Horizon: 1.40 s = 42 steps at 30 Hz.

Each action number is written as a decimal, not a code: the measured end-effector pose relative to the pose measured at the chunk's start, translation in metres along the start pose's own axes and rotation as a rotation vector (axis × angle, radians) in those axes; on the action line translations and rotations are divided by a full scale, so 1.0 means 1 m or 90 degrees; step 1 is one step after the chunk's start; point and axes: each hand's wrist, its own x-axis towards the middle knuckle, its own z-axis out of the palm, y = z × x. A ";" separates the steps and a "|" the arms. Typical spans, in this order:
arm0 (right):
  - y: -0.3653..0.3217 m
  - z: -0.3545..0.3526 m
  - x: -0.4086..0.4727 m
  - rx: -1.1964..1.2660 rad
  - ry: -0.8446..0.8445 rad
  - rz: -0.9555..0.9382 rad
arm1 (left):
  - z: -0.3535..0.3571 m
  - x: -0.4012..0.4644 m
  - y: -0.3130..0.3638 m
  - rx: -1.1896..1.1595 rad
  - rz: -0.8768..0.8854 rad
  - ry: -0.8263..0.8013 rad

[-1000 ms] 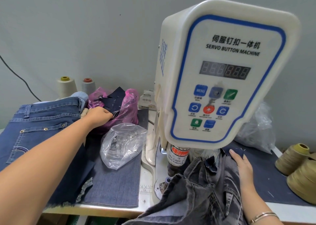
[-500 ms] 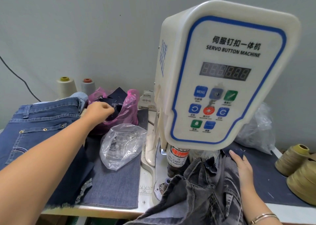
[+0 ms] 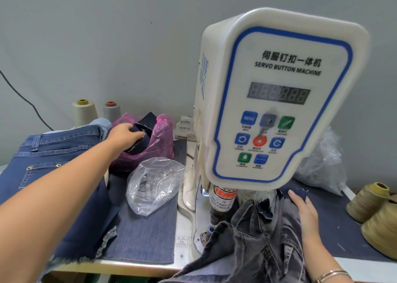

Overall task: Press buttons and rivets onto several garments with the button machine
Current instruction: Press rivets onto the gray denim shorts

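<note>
Since a second ago the left hand has gone deeper into the pink plastic bag, and its fingers now pinch a dark denim scrap among the cloth pieces inside. Meanwhile the right hand lies flat with fingers together on the grey jeans bunched under the button machine, where no press looks underway. Blue jeans at left already show rivets, while the clear bag beside them holds small metal parts, probably buttons or rivets.
</note>
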 end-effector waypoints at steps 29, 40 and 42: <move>-0.026 -0.002 -0.018 0.118 0.025 -0.018 | 0.008 -0.248 0.015 -0.233 0.266 -0.707; -0.029 0.006 -0.021 0.069 0.173 -0.007 | 0.072 -0.301 0.033 0.152 0.561 -0.368; -0.029 0.006 -0.020 0.058 0.172 0.004 | 0.076 -0.300 0.037 0.104 0.498 -0.294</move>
